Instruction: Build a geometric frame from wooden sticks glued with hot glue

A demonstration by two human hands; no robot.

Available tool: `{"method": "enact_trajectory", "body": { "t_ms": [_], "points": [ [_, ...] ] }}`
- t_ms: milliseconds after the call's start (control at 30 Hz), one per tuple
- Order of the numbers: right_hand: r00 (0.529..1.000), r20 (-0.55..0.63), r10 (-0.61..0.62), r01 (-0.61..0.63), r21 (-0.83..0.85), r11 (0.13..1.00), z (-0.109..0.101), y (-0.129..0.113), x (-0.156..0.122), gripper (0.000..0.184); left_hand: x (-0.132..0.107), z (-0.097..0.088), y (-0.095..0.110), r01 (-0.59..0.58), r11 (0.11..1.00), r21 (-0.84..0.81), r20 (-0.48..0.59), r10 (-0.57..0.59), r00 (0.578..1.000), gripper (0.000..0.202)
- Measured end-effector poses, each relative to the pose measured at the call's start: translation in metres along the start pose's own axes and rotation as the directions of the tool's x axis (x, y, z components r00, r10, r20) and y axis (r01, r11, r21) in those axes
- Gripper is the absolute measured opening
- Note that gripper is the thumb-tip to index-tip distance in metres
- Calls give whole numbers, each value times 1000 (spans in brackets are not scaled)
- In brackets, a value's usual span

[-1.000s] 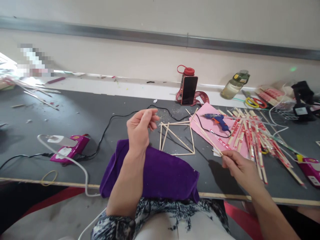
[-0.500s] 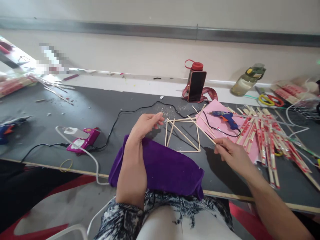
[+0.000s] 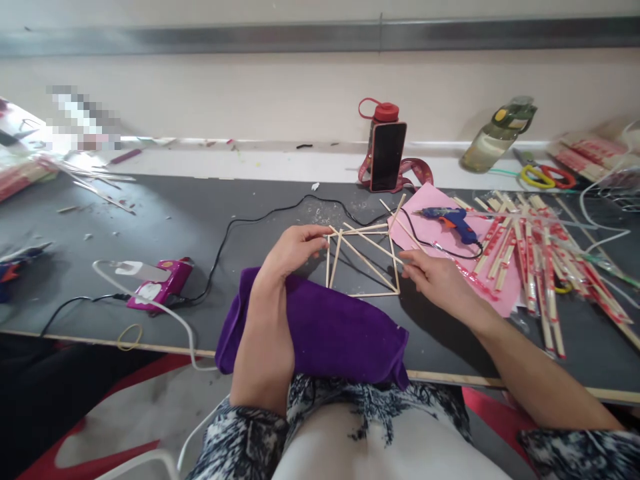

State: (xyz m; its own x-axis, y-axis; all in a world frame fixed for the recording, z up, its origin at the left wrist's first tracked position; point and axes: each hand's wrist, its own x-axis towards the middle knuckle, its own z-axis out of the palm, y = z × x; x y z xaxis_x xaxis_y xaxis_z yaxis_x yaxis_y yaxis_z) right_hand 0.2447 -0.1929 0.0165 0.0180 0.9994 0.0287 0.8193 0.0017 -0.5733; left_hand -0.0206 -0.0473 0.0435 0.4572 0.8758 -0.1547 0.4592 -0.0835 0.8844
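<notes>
My right hand (image 3: 433, 277) pinches the near right end of a loose wooden chopstick (image 3: 373, 244), which slants up and left over a frame. That frame (image 3: 370, 294) is made of thin chopsticks joined in a square, with slanting pieces across it, and lies on the dark table. At its far left corner is my left hand (image 3: 300, 250), its fingers reaching out and partly apart; whether they touch the wood is hard to tell. A folded purple cloth (image 3: 345, 333) lies under my left forearm at the table edge.
A blue glue gun (image 3: 450, 220) rests on pink paper (image 3: 430, 200), beside several wrapped chopsticks (image 3: 530, 253). A phone (image 3: 389, 157) leans on a red-capped bottle (image 3: 387, 111). Scissors (image 3: 545, 177) lie near a tilted bottle (image 3: 493, 143). A black cord runs from a magenta power strip (image 3: 163, 283).
My right hand has moved left, bringing the chopstick further over the frame. My left fingers have come to the frame's far left corner. The view has shifted slightly.
</notes>
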Motion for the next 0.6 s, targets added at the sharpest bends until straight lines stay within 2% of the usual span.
{"method": "enact_trajectory", "body": {
  "t_ms": [233, 467, 600],
  "points": [
    [999, -12, -34, 33, -85, 996, 10, 0, 6, 29, -4, 12, 11, -44, 996, -78, 103, 52, 993, 43],
    [999, -49, -23, 13, -190, 982, 13, -4, 6, 25, -4, 19, 13, -106, 994, -14, 94, 107, 990, 41],
    [999, -49, -22, 12, -204, 979, 14, -8, 8, 26, 0, 20, 10, -117, 993, 23, 38, 116, 993, 36]
  ]
}}
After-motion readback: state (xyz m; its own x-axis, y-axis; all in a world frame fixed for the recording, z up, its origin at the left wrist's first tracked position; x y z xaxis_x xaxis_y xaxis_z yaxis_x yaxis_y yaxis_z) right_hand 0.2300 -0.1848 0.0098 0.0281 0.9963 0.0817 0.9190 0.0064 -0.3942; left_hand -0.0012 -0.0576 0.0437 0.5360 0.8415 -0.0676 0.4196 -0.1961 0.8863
